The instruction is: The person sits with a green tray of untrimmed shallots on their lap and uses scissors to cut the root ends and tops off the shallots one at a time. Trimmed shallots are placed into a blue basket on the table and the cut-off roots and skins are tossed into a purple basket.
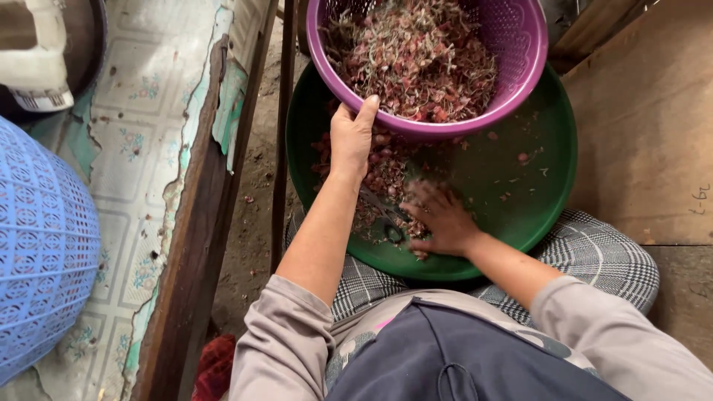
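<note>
Purple colander [512, 37] rim gripped by left hand [351, 134].

Dirt floor [256, 223], peeling patterned tabletop [141, 134] left, bare wooden board [646, 126] right, daylight

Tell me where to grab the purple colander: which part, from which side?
Take the purple colander by its rolled rim, coming from the near-left edge, where the left hand already holds it with the thumb hooked over the lip. It sits tilted on the green basin and is heaped with reddish peelings, so the rim is likely the only clear, firm grip; the perforated wall looks less secure.
</note>
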`<action>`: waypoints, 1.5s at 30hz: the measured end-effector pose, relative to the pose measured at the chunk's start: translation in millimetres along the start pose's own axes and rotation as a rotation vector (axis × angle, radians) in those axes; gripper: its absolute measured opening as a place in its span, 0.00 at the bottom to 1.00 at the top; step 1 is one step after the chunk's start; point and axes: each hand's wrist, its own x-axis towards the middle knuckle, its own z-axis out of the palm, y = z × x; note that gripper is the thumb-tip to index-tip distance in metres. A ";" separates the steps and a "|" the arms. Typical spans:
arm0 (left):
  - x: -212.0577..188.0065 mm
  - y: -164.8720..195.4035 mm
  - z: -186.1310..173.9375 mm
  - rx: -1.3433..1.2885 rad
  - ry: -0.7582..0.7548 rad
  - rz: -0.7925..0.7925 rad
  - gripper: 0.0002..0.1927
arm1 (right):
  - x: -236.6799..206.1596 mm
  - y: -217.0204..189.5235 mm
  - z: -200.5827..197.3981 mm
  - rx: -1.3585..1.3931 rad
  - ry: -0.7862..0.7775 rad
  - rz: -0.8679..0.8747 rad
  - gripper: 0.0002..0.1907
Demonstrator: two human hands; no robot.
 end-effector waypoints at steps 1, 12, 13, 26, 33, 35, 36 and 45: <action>-0.1 1.3 0.7 0.015 0.006 -0.019 0.10 | 5.7 0.1 3.2 -0.043 -0.003 0.021 0.32; 3.4 -6.8 -9.8 0.126 0.035 0.043 0.08 | 10.4 -10.6 -75.9 0.391 0.452 0.259 0.10; 3.6 -10.5 -10.9 0.144 0.045 0.037 0.08 | 14.5 -17.2 -99.6 0.415 0.490 0.267 0.11; -7.2 18.1 5.0 0.395 0.287 -0.011 0.48 | 89.2 -15.4 -214.9 -0.080 0.805 0.088 0.15; 12.9 -7.1 16.1 0.028 0.146 0.045 0.53 | 45.1 25.3 -148.6 0.975 0.592 0.895 0.29; 4.2 -8.3 15.4 0.013 0.084 0.132 0.49 | 58.3 42.7 -145.1 1.281 0.541 0.989 0.29; 0.7 -6.5 16.8 0.000 0.057 0.188 0.46 | 67.3 49.3 -142.9 1.397 0.526 1.011 0.27; 0.7 18.0 47.6 0.113 -0.099 0.229 0.47 | 58.5 82.8 -174.6 1.686 0.775 0.760 0.19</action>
